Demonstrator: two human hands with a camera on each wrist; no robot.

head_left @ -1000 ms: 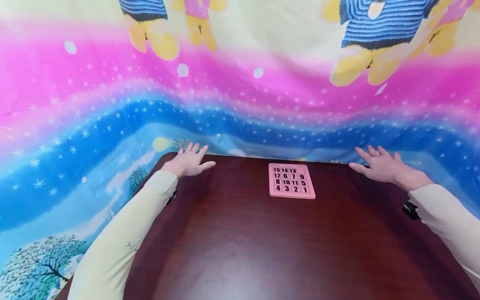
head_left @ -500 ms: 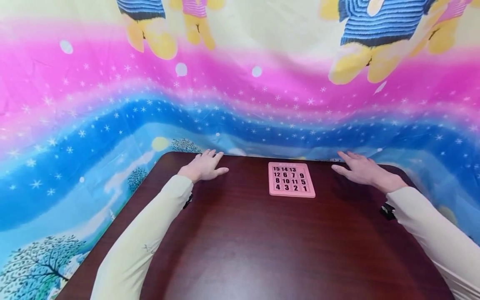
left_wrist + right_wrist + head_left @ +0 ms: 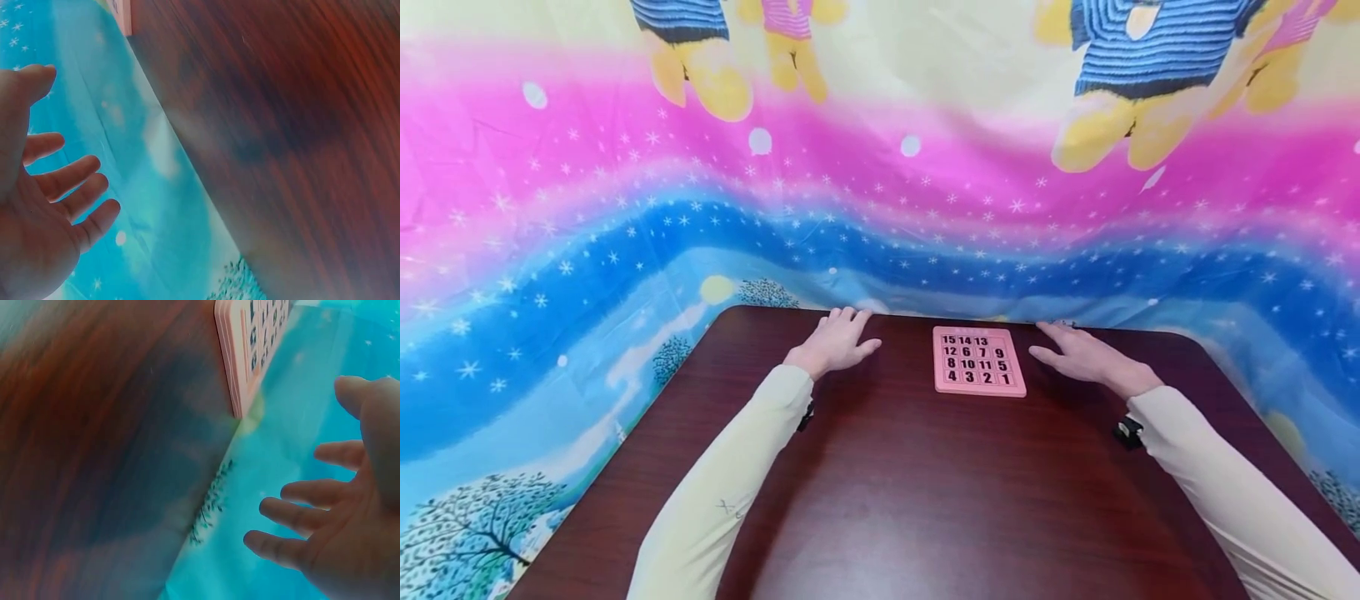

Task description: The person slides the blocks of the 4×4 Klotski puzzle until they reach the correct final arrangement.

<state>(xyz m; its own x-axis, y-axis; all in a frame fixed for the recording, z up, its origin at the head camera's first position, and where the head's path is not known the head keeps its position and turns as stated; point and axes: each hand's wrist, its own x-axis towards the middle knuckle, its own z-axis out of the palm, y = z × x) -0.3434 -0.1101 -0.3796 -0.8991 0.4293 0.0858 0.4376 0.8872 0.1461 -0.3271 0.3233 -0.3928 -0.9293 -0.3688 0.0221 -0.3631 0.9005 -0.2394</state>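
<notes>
Backdrop (image 3: pixel 865 192) with pink and blue bands, white snowflakes; dark reddish wood table (image 3: pixel 910 508) before it; left hand (image 3: pixel 833 342) and right hand (image 3: pixel 1088 357) over table's far part, fingers loosely extended, both grips empty; pink number board (image 3: pixel 979 362) flat between them, nearer right hand, apart from both; pale sleeves (image 3: pixel 730 475).

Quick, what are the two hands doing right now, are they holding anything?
Left hand: open, holding nothing.
Right hand: open, holding nothing, nearer the pink number board but apart from it.
</notes>
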